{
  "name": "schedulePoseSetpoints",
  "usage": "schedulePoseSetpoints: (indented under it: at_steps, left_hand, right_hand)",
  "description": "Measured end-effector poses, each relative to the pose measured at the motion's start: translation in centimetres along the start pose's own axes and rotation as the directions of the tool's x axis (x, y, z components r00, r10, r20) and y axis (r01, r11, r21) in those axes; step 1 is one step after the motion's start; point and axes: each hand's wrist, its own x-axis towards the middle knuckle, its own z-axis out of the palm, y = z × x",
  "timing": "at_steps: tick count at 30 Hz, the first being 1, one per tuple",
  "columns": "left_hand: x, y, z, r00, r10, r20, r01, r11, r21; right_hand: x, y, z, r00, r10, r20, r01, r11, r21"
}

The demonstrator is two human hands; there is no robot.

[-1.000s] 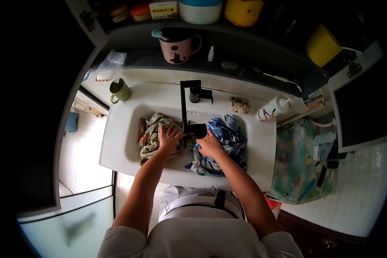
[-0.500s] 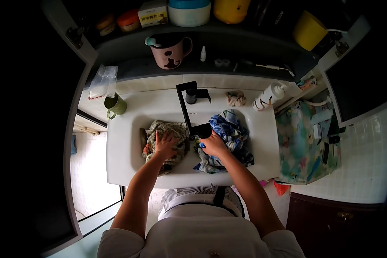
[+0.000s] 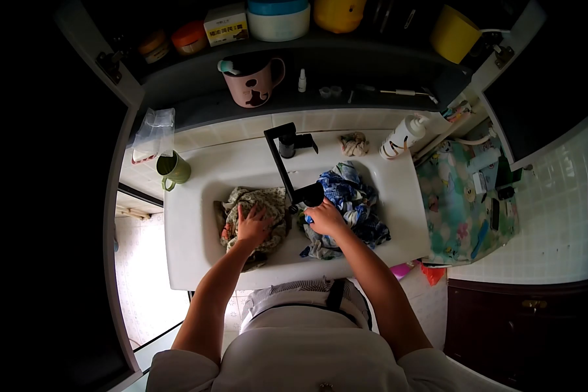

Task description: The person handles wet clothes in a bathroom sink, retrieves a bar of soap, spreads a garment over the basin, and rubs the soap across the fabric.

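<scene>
My left hand (image 3: 254, 225) lies with spread fingers on a bundled, patterned beige-green cloth (image 3: 272, 204) in the left part of the white sink (image 3: 196, 261). To the right, a crumpled blue and white cloth (image 3: 354, 196) rests in the same basin. My right hand (image 3: 324, 217) is at its left edge, just below the head of the black faucet (image 3: 279, 160). The fingers of that hand are curled and partly hidden by the faucet, so what they hold is unclear.
A green mug (image 3: 175, 170) stands at the sink's left back corner. A small bunched cloth (image 3: 355, 144) and a white bottle (image 3: 402, 137) are at the back right. Above is a dark shelf (image 3: 196, 98) bearing a pink mug (image 3: 250, 88).
The view has shifted and turned a little. My left hand still presses on the beige-green cloth, which looks more gathered. My right hand stays by the faucet head.
</scene>
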Motion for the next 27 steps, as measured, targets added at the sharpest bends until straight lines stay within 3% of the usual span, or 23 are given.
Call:
schedulePoseSetpoints:
  at_steps: [6, 9, 27]
  left_hand:
    - [-0.7, 0.6, -0.9, 1.000, 0.007, -0.025, -0.006, 1.000, 0.030]
    - [-0.7, 0.6, -0.6, 0.999, 0.010, -0.046, -0.009, 1.000, 0.026]
    - [-0.8, 0.6, -0.5, 1.000, -0.018, -0.015, 0.018, 1.000, -0.010]
  right_hand:
    - [-0.4, -0.4, -0.7, 1.000, 0.011, 0.025, -0.011, 1.000, 0.006]
    - [-0.6, -0.6, -0.1, 0.995, 0.017, -0.093, -0.008, 0.995, 0.097]
    - [-0.4, -0.3, 0.5, 0.998, 0.029, -0.062, -0.024, 0.996, 0.085]
